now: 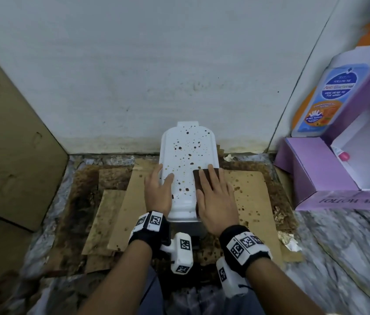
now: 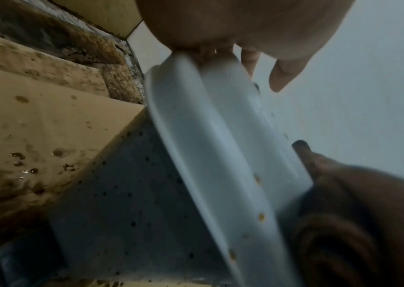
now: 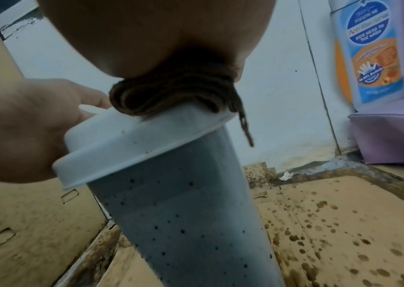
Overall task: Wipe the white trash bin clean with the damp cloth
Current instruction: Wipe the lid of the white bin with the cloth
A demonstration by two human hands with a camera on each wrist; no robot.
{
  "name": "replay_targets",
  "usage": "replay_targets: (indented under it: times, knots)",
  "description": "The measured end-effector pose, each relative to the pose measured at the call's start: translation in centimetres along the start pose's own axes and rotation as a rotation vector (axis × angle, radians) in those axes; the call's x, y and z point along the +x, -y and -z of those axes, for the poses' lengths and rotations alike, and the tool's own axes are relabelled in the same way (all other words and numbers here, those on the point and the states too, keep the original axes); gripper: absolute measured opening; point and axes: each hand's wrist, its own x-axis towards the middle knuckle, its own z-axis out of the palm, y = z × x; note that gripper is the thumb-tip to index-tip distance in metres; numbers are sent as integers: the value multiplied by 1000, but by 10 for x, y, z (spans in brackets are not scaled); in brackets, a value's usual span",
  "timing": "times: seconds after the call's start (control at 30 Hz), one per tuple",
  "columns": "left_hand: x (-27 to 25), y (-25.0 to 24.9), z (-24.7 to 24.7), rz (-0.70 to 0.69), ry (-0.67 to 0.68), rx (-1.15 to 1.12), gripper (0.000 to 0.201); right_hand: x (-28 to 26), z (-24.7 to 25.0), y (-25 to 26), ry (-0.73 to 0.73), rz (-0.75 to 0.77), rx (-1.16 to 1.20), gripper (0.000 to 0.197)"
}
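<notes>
We stand over the bin (image 1: 186, 169), which rests upright on stained cardboard (image 1: 250, 192) on the floor, close to the white wall (image 1: 156, 64). Its white lid faces up at us and is spotted with brown drops, thickest toward the far end and down the middle. The grey body below the lid, seen from the wrist views, carries small dark specks too.

Our left hand (image 1: 159, 189) lies on the near left edge of the lid, fingers straight and spread, the thumb resting on the lid's top and the other fingers reaching over the left rim. It grips nothing; it only presses against the lid.

Our right hand (image 1: 216, 194) lies flat on the cloth (image 1: 198, 178), a dark brown folded piece, on the near right part of the lid. The fingers are straight and together, pushing the cloth down rather than curling round it. From the right wrist view the cloth (image 3: 171, 93) shows as several bunched folds squeezed between palm and lid, with one loose strip hanging over the rim.

To the right a purple box (image 1: 322, 173) stands on the marbled floor (image 1: 350, 246), and a large blue and orange bottle (image 1: 325, 96) stands upright above it. A brown carton (image 1: 9, 137) leans along the left side.
</notes>
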Motion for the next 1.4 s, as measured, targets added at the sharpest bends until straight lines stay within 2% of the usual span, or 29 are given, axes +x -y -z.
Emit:
replay_targets:
  times: [0.33, 0.6, 0.97, 1.23, 1.4]
  knots:
    - [-2, 14, -12, -66, -129, 79, 39, 60, 9, -9, 120, -12, 34, 57]
    - [-3, 18, -14, -62, -151, 82, 39, -9, 1, -8, 53, 22, 167, 60]
    - [-1, 23, -15, -45, -181, 11, 38, 55, 13, -12, 159, -12, 97, 58]
    - [-4, 19, -14, -42, -163, 68, 39, 10, 6, 0, 100, -26, 114, 57]
    - [-3, 21, -13, -38, -164, 64, 38, 16, 8, -4, 123, -2, 114, 57]
